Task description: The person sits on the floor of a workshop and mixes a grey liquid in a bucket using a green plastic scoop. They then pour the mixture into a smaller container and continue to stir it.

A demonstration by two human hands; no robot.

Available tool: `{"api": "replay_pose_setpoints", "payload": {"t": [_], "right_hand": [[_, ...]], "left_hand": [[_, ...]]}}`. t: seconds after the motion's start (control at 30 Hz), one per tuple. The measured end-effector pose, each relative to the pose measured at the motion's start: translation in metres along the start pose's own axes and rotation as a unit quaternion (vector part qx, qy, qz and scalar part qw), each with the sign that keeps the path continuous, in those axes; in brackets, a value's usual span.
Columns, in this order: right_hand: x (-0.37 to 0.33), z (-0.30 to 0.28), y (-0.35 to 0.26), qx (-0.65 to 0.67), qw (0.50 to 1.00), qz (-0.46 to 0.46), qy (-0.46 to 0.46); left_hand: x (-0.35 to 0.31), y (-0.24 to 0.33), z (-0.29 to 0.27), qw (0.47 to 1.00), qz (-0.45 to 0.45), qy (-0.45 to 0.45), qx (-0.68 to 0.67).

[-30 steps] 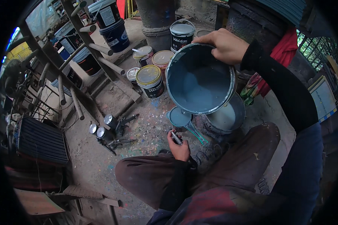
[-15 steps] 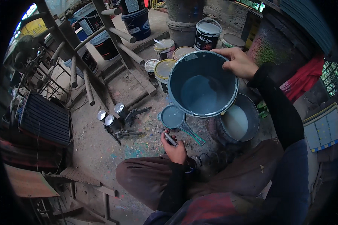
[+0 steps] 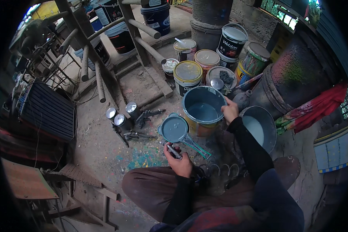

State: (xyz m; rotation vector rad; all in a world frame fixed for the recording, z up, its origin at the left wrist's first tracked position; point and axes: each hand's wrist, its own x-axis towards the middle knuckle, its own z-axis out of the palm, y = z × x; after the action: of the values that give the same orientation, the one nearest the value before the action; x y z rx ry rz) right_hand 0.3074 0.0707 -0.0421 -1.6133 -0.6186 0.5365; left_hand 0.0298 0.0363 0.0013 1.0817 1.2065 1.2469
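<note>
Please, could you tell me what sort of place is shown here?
Probably a painting workshop: paint cans stand in a cluster, and what look like spray guns with metal cups sit on a floor spattered with several colours.

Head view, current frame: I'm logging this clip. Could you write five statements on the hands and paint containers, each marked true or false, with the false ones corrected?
1. The right hand holds the paint bucket by its rim. True.
2. The left hand is empty. False: it holds a grey metal tool.
3. The strainer's handle points to the upper left. False: it points to the lower right.
4. The pail right of the bucket contains pale liquid. True.
5. The yellow-rimmed can lies on its side. False: it stands upright.
</note>
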Motion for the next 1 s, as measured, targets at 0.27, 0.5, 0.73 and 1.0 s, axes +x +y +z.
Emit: {"api": "replay_pose_setpoints", "payload": {"t": [0.27, 0.5, 0.73, 1.0], "right_hand": [[-0.018, 0.059, 0.083, -0.064, 0.981, 0.031, 0.183], [-0.042, 0.040, 0.054, 0.083, 0.972, 0.222, -0.013], [-0.074, -0.007, -0.015, -0.106, 0.964, 0.098, -0.226], [-0.068, 0.004, -0.070, 0.005, 0.957, 0.087, -0.276]], "left_hand": [[0.003, -0.006, 0.000, 1.000, -0.016, 0.001, 0.026], [0.002, -0.003, 0.009, 0.999, -0.026, -0.005, 0.032], [-0.006, -0.014, 0.023, 0.999, -0.044, -0.031, 0.008], [-0.014, -0.014, 0.028, 0.998, -0.025, -0.046, 0.028]]}}
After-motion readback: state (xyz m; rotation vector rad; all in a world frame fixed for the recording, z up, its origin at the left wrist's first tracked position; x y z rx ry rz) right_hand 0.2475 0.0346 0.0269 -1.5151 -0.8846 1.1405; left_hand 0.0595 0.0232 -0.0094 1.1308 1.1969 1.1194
